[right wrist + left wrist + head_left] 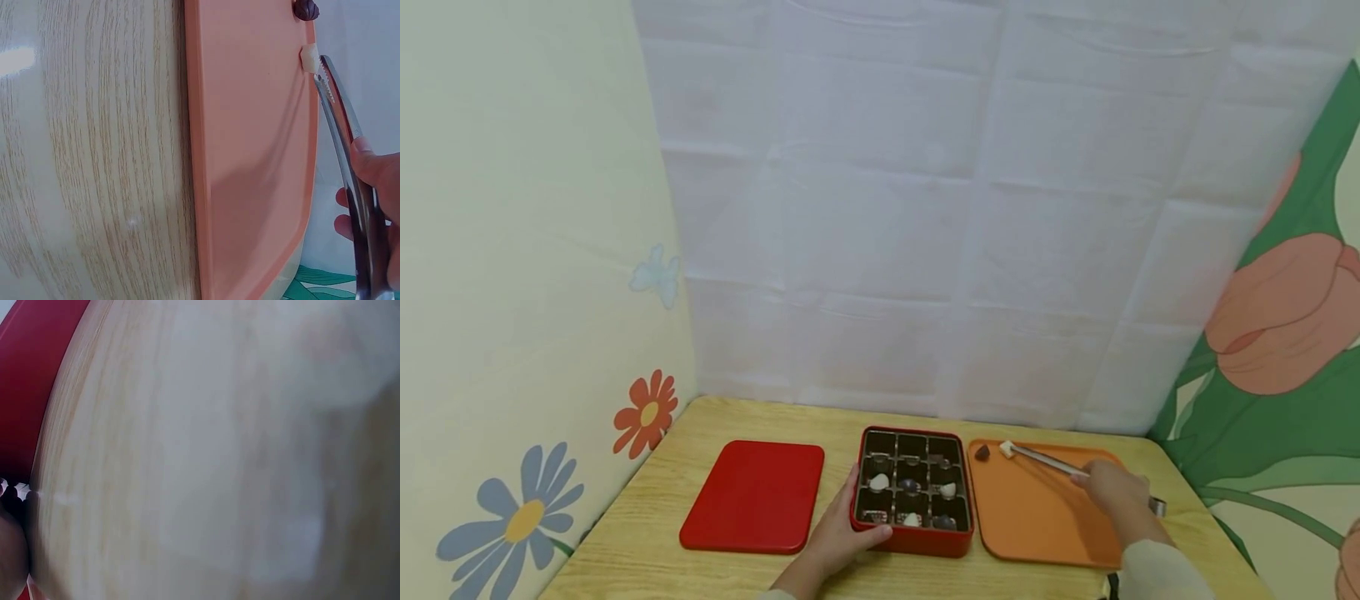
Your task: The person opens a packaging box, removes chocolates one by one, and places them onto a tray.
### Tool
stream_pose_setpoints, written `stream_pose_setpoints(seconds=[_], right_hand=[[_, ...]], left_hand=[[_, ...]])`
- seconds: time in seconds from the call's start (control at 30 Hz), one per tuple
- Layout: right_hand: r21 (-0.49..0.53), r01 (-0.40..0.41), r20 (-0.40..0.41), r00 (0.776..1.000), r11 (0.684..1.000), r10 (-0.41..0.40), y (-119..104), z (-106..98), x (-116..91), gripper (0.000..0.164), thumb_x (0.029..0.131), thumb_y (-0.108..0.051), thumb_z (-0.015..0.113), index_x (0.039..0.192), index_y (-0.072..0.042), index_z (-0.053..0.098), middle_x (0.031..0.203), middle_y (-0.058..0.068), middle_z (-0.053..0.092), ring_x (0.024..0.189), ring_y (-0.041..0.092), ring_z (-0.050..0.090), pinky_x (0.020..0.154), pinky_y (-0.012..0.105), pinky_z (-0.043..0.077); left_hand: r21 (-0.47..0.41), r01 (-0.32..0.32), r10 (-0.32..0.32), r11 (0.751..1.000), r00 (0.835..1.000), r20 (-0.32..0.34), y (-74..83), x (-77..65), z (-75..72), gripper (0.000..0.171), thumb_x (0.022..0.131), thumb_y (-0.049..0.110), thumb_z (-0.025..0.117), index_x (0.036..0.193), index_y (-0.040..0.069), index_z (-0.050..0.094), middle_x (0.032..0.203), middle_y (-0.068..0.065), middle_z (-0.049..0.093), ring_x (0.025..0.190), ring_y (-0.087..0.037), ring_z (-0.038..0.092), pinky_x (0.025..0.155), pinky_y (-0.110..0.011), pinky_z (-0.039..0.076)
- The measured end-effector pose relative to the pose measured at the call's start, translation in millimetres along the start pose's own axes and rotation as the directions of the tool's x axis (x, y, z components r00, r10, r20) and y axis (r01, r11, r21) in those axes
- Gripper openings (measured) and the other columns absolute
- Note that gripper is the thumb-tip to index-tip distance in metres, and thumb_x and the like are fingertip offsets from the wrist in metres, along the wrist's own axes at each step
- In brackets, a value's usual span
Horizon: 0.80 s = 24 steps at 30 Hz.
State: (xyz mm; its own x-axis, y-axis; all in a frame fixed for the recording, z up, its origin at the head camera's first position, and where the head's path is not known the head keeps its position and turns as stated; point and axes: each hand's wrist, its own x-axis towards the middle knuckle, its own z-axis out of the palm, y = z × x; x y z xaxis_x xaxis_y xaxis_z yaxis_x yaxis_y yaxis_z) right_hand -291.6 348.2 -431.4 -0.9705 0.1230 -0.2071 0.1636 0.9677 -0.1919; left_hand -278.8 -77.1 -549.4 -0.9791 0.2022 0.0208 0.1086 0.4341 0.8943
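Observation:
My left hand (837, 532) grips the near left corner of a red box (928, 546), thumb at the front and fingers along its side. Inside, a dark divided insert holds small pieces, among them a white piece (878, 482) and a dark piece (909, 485). My right hand (1111, 487) holds metal tongs (1048, 461) (342, 128) over an orange tray (1030, 517) (250, 125). The serrated tong tips are right at a small cream-white piece (1007, 449) (309, 58) by the tray's far rim. A dark brown, ridged piece (982, 452) (306, 9) lies beside it.
Left of the box, a flat red lid (756, 496) lies on the wooden table (640, 517) (187, 456). A white cloth (880, 250) hangs behind the table, with flower-patterned sheets at both sides. The tray stands close to the box's right side.

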Motion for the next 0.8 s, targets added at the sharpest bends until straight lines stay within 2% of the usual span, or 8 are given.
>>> stream_pose_setpoints(seconds=[0.27, 0.47, 0.6, 0.8], right_hand=[[-0.051, 0.042, -0.042, 0.998, 0.998, -0.044, -2.6, -6.6, -2.4, 0.056, 0.099, -0.039, 0.053, 0.129, 0.008, 0.057, 0.132, 0.031, 0.056, 0.121, 0.054, 0.048, 0.102, 0.073, 0.028], [-0.066, 0.057, -0.112, 0.992, 0.996, -0.065, -10.0, -9.7, -0.3, 0.051, 0.096, -0.038, 0.06, 0.127, 0.003, 0.062, 0.127, 0.027, 0.061, 0.117, 0.052, 0.053, 0.098, 0.077, 0.028], [-0.083, 0.077, -0.154, 0.984, 0.994, -0.089, -18.0, -14.1, 1.8, 0.048, 0.094, -0.036, 0.064, 0.125, 0.0, 0.064, 0.124, 0.025, 0.064, 0.111, 0.05, 0.058, 0.094, 0.074, 0.034], [-0.185, 0.118, -0.217, 0.963, 0.976, -0.158, -33.3, -18.5, 3.9, 0.044, 0.09, -0.034, 0.069, 0.122, -0.004, 0.067, 0.121, 0.021, 0.067, 0.107, 0.045, 0.061, 0.086, 0.063, 0.046]], left_hand=[[-0.006, -0.009, 0.009, 1.0, 1.0, 0.0, 0.3, -0.2, -0.1, 0.114, 0.076, 0.047, 0.082, 0.16, 0.02, 0.01, 0.159, -0.024, 0.025, 0.141, -0.052, 0.029, 0.102, -0.071, 0.034], [-0.015, -0.022, 0.022, 1.0, 1.0, -0.002, 0.1, 0.2, 0.1, 0.113, 0.076, 0.046, 0.081, 0.16, 0.018, 0.01, 0.159, -0.024, 0.024, 0.142, -0.051, 0.028, 0.104, -0.071, 0.033], [-0.029, -0.023, 0.023, 0.999, 1.0, 0.003, 0.2, 0.4, 0.1, 0.113, 0.077, 0.045, 0.081, 0.16, 0.017, 0.01, 0.16, -0.024, 0.024, 0.143, -0.051, 0.027, 0.105, -0.071, 0.032], [-0.02, -0.01, 0.011, 1.0, 1.0, 0.003, 0.6, -0.1, 0.2, 0.113, 0.076, 0.046, 0.081, 0.16, 0.018, 0.01, 0.16, -0.024, 0.023, 0.142, -0.051, 0.027, 0.104, -0.071, 0.032]])
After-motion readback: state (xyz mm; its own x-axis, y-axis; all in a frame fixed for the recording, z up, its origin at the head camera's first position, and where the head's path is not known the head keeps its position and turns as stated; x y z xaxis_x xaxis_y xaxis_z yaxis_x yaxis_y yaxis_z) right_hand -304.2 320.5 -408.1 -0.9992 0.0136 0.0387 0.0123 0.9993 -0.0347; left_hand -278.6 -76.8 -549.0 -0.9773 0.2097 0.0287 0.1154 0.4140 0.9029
